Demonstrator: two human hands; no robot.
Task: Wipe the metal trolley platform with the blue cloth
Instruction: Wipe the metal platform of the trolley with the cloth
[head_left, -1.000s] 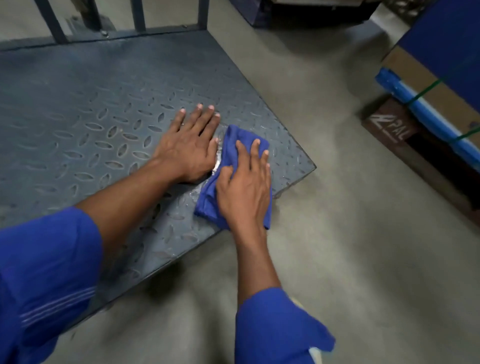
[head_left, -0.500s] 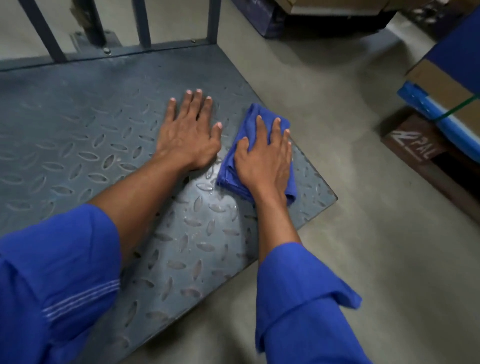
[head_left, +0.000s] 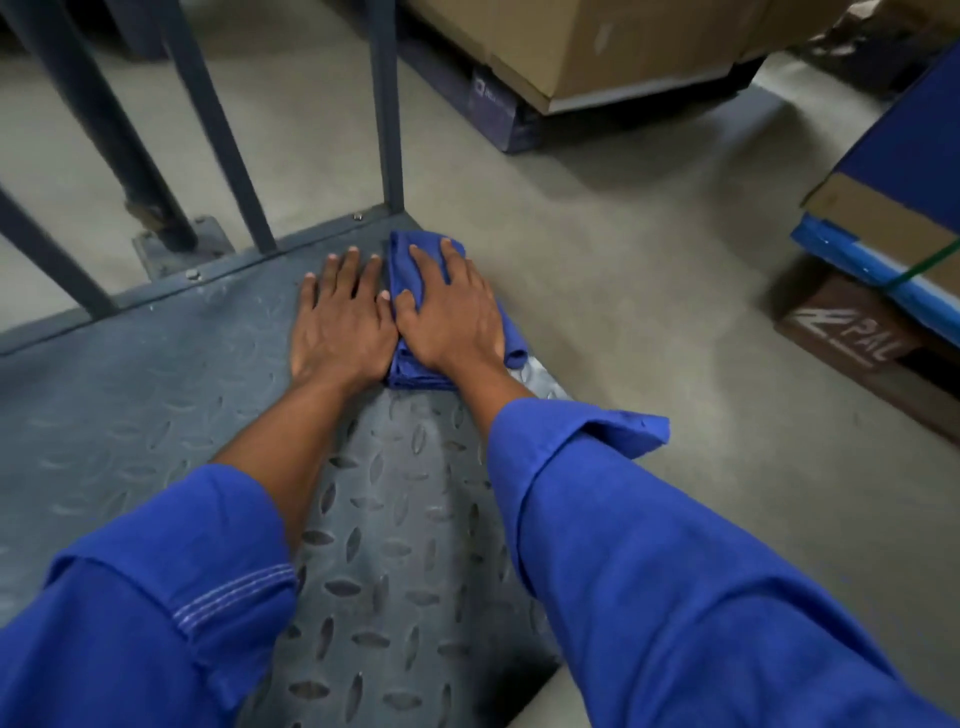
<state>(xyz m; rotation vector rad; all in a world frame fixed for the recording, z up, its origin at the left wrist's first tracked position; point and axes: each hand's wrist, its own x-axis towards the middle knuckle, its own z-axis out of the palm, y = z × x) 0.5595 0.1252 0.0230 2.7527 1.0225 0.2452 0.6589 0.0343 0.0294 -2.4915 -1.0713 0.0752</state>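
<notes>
Bracing flat on the trolley platform (head_left: 130, 415), the left hand (head_left: 340, 325) lies spread open, holding nothing. Just beside it, the right hand (head_left: 452, 317) presses the folded blue cloth (head_left: 402, 254) down, flat-palmed, at the far right corner. Wiping looks under way; the wide left expanse probably remains.

A big cardboard box (head_left: 623, 47) sits on a dark blue pallet (head_left: 498, 111) just under it. Well to the right of the box stands a blue-edged carton (head_left: 883, 223) bound with a green strap (head_left: 919, 267), resting on a brown pallet (head_left: 852, 338) marked "PAL". Grey concrete floor (head_left: 649, 260) spreads in front of the box.
</notes>
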